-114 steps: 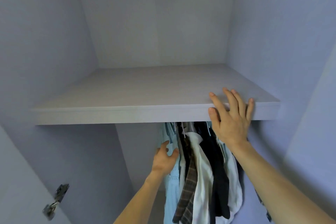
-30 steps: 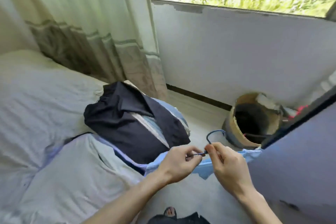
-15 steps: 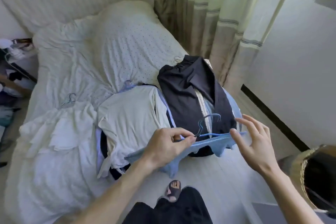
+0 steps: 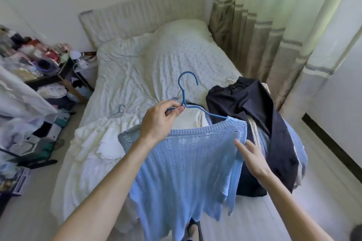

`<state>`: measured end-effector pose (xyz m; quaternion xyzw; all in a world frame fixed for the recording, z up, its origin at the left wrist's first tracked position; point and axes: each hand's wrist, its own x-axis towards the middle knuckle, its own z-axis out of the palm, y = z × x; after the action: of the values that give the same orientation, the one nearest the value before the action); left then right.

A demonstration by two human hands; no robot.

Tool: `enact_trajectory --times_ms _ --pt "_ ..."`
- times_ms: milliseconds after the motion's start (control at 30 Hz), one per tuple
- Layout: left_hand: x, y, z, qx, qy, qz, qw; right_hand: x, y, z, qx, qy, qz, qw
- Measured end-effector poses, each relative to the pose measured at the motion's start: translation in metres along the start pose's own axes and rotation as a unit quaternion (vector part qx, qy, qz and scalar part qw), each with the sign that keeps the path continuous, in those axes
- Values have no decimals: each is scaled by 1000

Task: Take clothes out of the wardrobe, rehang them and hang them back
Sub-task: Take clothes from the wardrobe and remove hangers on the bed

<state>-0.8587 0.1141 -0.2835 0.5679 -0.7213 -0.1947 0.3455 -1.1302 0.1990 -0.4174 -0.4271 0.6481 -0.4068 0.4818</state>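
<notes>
The left hand [image 4: 159, 118] pinches a blue hanger [image 4: 187, 92] just below its hook, holding up a light blue knitted sweater [image 4: 186, 170] over the bed [image 4: 125, 76]. The right hand [image 4: 252, 157], fingers spread, touches the sweater's right shoulder edge. On the bed behind lie a dark navy garment [image 4: 252, 111], a cream top [image 4: 193, 117] and white clothes [image 4: 101, 139]. Curtains [image 4: 274, 25] hang to the right.

Openwork knit sweater [image 4: 188, 162], seemingly matt

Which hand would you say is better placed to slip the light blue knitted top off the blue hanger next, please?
Probably the right hand: it is open beside the light blue knitted top's shoulder, while the left hand is pinching the blue hanger's neck to hold it up.
</notes>
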Motion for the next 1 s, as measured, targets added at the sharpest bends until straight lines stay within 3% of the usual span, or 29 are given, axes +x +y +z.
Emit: enact_trajectory --times_ms 167,433,667,767,1000 --pt "64 -49 -11 -37 -4 -14 999 50 -3 39 16 -57 52 997" --pt "212 -190 35 -55 -67 -94 992 190 -2 124 -73 -32 160 984" --pt "323 -338 108 45 -152 -120 980 323 0 179 -198 -1 188 962" --pt "342 -392 137 65 -154 -128 978 355 15 198 -229 18 193 954" --pt "378 -490 211 112 -165 -133 971 420 61 234 -219 63 213 950"
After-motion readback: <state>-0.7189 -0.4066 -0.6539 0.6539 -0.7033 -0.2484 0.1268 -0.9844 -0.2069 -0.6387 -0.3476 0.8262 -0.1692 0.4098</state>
